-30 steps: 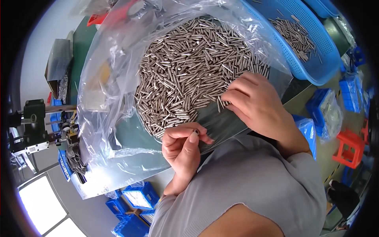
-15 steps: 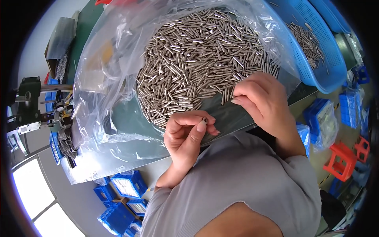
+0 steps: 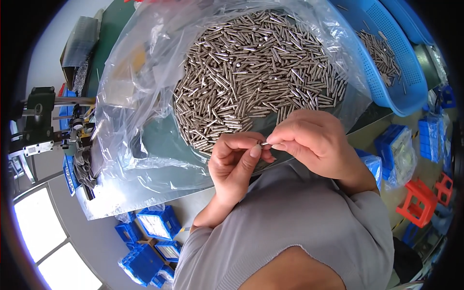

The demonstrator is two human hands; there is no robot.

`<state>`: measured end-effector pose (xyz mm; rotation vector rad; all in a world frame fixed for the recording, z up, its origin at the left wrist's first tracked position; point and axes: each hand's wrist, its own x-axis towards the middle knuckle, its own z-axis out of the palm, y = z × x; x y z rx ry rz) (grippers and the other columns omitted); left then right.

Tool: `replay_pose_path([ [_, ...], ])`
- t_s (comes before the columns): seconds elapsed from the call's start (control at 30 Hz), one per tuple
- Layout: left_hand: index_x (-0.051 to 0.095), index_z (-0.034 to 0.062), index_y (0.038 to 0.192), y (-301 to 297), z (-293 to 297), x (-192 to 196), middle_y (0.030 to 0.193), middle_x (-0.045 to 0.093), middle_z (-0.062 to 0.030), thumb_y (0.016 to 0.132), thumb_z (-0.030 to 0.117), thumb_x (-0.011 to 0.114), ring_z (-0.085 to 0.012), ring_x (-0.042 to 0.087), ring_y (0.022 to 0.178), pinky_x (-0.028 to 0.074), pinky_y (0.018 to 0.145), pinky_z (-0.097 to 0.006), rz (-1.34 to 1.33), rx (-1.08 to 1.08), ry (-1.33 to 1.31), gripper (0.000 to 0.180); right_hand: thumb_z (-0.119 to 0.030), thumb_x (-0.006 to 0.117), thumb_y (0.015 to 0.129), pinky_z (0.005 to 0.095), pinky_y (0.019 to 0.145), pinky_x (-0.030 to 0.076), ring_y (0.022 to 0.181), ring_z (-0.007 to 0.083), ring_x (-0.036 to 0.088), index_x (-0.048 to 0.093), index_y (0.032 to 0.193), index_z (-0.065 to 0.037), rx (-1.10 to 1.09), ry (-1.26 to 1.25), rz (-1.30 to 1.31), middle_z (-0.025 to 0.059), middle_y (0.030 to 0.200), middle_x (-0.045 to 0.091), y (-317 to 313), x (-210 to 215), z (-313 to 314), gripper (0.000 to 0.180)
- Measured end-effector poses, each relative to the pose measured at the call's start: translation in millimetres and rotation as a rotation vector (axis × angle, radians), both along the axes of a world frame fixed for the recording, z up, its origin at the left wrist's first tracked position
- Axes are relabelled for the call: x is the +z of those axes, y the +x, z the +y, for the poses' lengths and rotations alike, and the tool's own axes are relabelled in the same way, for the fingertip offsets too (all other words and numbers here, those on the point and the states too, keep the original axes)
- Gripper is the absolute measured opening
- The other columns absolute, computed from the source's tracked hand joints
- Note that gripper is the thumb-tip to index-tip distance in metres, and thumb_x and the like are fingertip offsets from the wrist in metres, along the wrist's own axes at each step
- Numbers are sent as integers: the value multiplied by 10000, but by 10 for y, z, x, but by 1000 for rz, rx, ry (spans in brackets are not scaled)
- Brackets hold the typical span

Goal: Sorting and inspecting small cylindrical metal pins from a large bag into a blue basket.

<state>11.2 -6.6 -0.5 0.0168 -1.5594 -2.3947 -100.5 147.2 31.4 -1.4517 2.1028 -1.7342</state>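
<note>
A wide heap of small silvery metal pins lies on clear plastic sheeting in front of me. At its near edge my two hands meet. My left hand is closed, thumb and fingers pinching a tiny dark-rimmed round metal piece, mostly covered by the fingertips. From the right, my right hand pinches a slim metal pin, whose visible end reaches the left fingertips. Whether the pin sits inside the round piece or only touches it, I cannot tell.
A blue perforated basket at the far right holds more pins. Crumpled clear plastic spreads over the green table's left side. A metal fixture stands at the left edge. Blue crates and a red stool are on the floor.
My right hand has moved from the heap's near edge down and left to my left hand, bringing a metal pin. The left hand keeps its pinch; the view has shifted slightly.
</note>
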Motion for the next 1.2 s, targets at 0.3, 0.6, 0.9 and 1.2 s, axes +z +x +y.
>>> replay_pose_path([
  [0.3,502,-38,1021,13,-23,14,1023,611,-187,930,-50,512,-182,631,819,558,742,-316,-1,-51,-11,93,-52,740,758,224,528,421,663,97,566,610,853,-52,61,18,-316,16,813,580,29,-83,-93,161],
  [0.6,515,-42,1004,15,35,32,1000,612,-163,923,-43,532,-162,624,811,544,741,-287,-60,-34,-38,83,14,723,730,258,589,441,709,157,569,601,833,-24,-47,-18,-79,65,813,574,79,-100,12,164],
  [0.9,515,-16,998,-13,30,18,979,618,-171,920,-33,543,-160,622,754,535,712,-283,25,63,16,84,-10,706,793,227,643,431,708,128,521,655,949,-11,-1172,-66,388,59,897,613,-427,389,781,164],
  [1.2,515,-14,994,-19,2,1,982,617,-170,920,-35,542,-156,620,767,535,718,-275,-6,70,11,82,-41,737,651,343,653,458,757,236,544,668,871,-72,-151,368,434,44,840,552,-106,-78,46,232],
])
